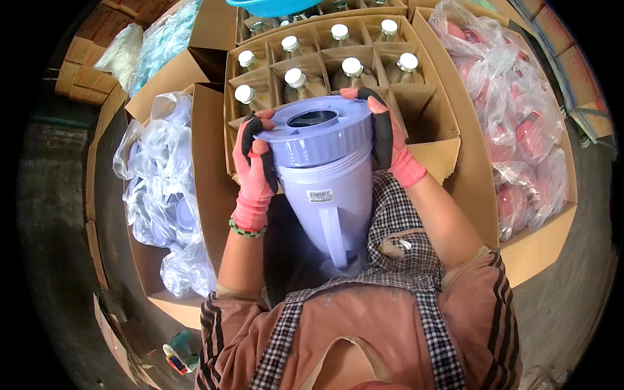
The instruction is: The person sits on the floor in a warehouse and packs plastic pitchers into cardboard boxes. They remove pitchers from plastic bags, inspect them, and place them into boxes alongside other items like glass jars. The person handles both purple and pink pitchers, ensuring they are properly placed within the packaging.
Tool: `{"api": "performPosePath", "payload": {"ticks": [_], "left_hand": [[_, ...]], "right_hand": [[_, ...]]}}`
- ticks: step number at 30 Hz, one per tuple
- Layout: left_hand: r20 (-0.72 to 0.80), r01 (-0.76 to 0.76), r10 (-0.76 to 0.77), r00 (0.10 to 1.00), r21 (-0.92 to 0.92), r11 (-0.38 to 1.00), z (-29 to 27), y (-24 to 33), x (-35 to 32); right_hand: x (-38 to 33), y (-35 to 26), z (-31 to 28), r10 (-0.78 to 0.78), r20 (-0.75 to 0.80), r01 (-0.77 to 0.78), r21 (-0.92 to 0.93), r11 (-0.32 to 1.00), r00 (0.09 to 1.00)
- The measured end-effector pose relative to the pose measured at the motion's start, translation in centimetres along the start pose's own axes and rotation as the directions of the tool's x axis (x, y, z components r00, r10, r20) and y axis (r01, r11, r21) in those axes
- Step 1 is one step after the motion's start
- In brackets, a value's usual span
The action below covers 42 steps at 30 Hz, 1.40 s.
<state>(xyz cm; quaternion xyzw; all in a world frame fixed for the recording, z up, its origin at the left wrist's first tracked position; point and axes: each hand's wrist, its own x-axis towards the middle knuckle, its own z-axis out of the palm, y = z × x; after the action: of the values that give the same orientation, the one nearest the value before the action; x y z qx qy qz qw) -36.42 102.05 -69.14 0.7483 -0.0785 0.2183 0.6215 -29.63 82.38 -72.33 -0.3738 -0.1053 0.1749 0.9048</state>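
A lavender plastic pitcher (pixel 331 198) stands upright in front of my body. Its handle faces me, and a small barcode label sits on its side. On top is a wide lavender lid (pixel 322 146) with a round opening, and screw threads show just below its skirt. My left hand (pixel 253 153), in a pink and black glove with bare fingertips, is closed round the lid's left rim. Gloved the same way, my right hand (pixel 387 136) grips the lid's right rim, its fingertips over the top edge. The pitcher's base is partly hidden near my lap.
Ahead, a divided cardboard box (pixel 426 146) holds several glass bottles with white caps (pixel 296 78). Bagged lavender parts (pixel 166 195) fill a carton on the left; bagged red-pink parts (pixel 520 130) fill one on the right. A blue basin (pixel 273 6) sits at the far edge.
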Motion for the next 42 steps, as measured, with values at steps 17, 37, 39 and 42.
{"api": "performPosePath", "payload": {"ticks": [17, 37, 39, 42], "left_hand": [[-0.16, 0.1, -0.12, 0.98, -0.126, 0.987, 0.2, 1.4, 0.4], [0.451, -0.378, 0.245, 0.858, 0.235, 0.895, -3.6, 2.5, -0.5], [0.525, -0.476, 0.279, 0.804, 0.288, 0.831, -3.7, 2.7, 0.1], [0.523, -0.489, 0.283, 0.804, 0.312, 0.814, -3.8, 2.4, -0.1]], "right_hand": [[-0.4, -1.4, 2.0, -0.196, 0.07, 0.208, -0.417, 0.885, 0.978], [-3.3, -4.7, 0.8, -0.205, 0.681, 0.708, -0.697, 0.115, 0.703], [-3.3, -5.2, 0.6, -0.12, 0.703, 0.712, -0.699, 0.067, 0.701], [-3.0, -5.6, 0.7, -0.122, 0.724, 0.733, -0.678, 0.056, 0.679]]}}
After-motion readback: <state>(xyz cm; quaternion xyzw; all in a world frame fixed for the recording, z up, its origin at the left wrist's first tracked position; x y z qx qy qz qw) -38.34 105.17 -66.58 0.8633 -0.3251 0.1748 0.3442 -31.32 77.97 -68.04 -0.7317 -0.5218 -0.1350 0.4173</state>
